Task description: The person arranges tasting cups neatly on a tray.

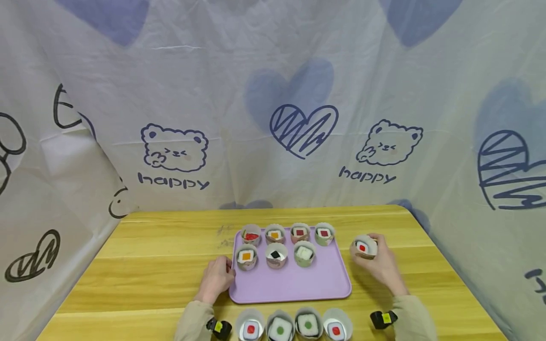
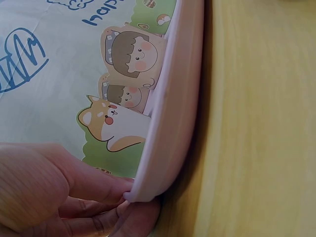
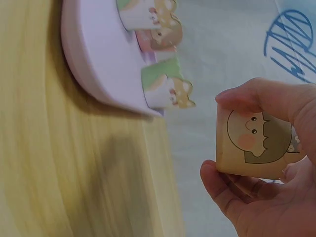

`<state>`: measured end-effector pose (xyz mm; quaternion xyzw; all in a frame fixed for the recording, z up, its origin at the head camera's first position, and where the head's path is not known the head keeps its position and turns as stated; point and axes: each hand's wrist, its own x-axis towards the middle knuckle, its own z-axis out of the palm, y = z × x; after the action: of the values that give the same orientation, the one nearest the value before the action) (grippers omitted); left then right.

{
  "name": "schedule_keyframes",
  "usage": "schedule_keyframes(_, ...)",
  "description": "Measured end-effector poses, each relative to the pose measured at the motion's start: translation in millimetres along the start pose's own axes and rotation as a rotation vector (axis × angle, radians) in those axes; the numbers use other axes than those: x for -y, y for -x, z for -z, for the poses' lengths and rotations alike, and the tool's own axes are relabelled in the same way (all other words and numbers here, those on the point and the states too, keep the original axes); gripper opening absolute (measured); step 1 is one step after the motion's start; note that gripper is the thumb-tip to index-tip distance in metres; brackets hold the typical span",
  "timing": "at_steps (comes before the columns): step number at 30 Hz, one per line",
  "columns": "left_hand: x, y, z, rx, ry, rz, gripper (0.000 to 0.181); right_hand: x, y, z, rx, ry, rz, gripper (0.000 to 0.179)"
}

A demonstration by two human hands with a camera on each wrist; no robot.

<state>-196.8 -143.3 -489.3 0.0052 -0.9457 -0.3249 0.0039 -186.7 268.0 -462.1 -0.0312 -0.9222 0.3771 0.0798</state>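
Note:
My left hand (image 1: 215,278) pinches the left rim of a lilac tray (image 1: 294,288); thumb and fingers show on its edge (image 2: 165,163) in the left wrist view. On the tray stand several paper cups in two rows, among them one with an orange-topped piece (image 1: 246,257) and one with a black-centred piece (image 1: 276,255). Right of the tray, my right hand (image 1: 386,265) holds a paper cup (image 1: 366,248) containing a white piece with a red centre. A cartoon face shows on this cup's side (image 3: 261,136) in the right wrist view, where the cup is raised above the table.
Along the near edge of the wooden table (image 1: 149,265) stands a row of several more cups, with red-centred (image 1: 250,328) and green-centred pieces (image 1: 280,330). A printed white cloth (image 1: 239,156) hangs behind the table and along its sides.

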Motion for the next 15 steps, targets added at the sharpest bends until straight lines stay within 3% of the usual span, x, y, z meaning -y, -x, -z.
schedule_keyframes(15,-3.2,1.4,2.1,0.000,0.005,0.033,0.004,10.0,-3.1,-30.4,0.042,-0.077,0.106,0.069)
